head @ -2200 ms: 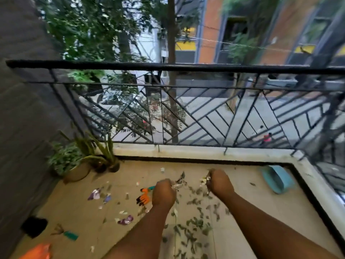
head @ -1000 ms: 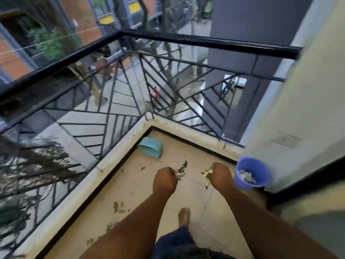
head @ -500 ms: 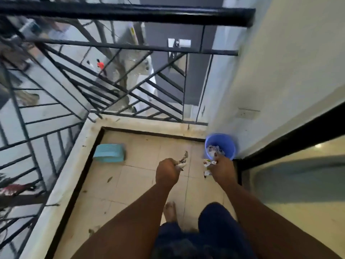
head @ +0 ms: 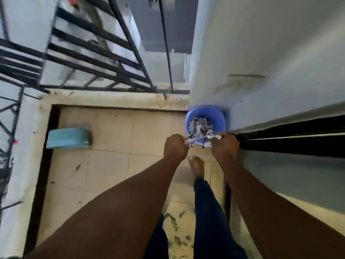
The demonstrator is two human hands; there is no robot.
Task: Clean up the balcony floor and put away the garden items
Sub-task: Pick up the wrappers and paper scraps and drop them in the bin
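We take the blue bucket (head: pixel 205 122) as our reference; it stands on the tiled floor (head: pixel 115 139) in the corner, against the white wall (head: pixel 261 53). Well to its left we note the black railing (head: pixel 89 53) and, below it on the floor, a light-blue dustpan (head: pixel 68 137) near the raised kerb. Just left of the bucket's near rim, our left hand (head: pixel 175 147) is clenched, its fingers gripping crumpled paper scraps (head: pixel 189 141). The bucket itself holds torn paper litter (head: pixel 199 128). At its near right rim, our right hand (head: pixel 225 145) is likewise fisted round further scraps (head: pixel 210 140). Below the bucket we record one bare foot (head: pixel 197 165), and scattered leaf debris (head: pixel 175 225) lies on the floor nearer to us.
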